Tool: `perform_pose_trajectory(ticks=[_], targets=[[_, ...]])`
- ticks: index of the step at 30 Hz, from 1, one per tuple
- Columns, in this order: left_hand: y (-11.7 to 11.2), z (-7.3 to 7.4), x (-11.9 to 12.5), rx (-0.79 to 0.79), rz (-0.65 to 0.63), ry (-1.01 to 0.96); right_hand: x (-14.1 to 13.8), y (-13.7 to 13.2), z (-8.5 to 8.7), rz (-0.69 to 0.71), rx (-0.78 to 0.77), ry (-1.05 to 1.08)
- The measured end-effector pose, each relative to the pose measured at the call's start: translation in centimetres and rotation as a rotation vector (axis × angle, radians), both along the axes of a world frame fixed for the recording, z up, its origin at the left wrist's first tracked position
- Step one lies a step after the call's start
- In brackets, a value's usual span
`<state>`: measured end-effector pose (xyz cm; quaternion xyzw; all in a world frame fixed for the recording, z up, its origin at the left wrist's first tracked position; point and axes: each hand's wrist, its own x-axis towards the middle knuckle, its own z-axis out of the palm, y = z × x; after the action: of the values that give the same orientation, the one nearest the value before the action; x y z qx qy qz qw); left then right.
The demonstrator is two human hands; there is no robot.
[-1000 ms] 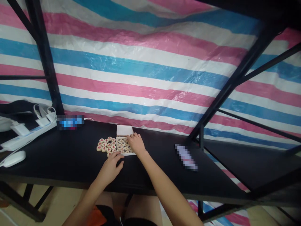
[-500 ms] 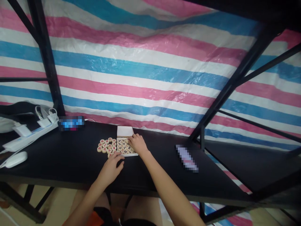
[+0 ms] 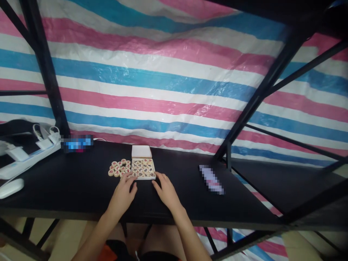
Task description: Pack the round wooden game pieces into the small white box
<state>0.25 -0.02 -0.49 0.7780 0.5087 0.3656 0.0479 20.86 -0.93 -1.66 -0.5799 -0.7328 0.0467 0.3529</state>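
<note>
An open white box (image 3: 146, 178) holds rows of round Chinese chess pieces (image 3: 140, 169), mostly dark-marked, with a few red-marked ones at the back. Its lid (image 3: 141, 151) is folded back behind it. To the left, several red-marked Chinese chess pieces (image 3: 117, 168) lie in a cluster on the table. My left hand (image 3: 123, 192) rests at the box's front left corner, thumb apart, fingertips over the nearest loose pieces and partly hiding them. At the front right corner, my right hand (image 3: 167, 190) has its fingers spread, the tips at the box edge.
The black table (image 3: 67, 188) carries a white power strip (image 3: 32, 157) with plugs at the left and a white rounded device (image 3: 12, 187) before it. A blurred-out device (image 3: 77, 143) lies at the back left, another blurred item (image 3: 211, 179) at right. Black metal posts (image 3: 244, 112) flank the table.
My right hand has drawn back from the pieces at the box's far right to its front right corner. Red-marked pieces now show in the back row. My left hand stays near the front left corner.
</note>
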Motion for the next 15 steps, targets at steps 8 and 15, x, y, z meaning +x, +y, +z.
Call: perform_pose_trajectory(ticks=[8, 15], targets=[[-0.6, 1.0, -2.5, -0.028, 0.294, 0.362, 0.2, 0.0, -0.1, -0.041, 0.025, 0.123], [-0.7, 0.4, -2.6, -0.038, 0.226, 0.308, -2.8, -2.1, 1.7, 0.1, -0.017, 0.338]])
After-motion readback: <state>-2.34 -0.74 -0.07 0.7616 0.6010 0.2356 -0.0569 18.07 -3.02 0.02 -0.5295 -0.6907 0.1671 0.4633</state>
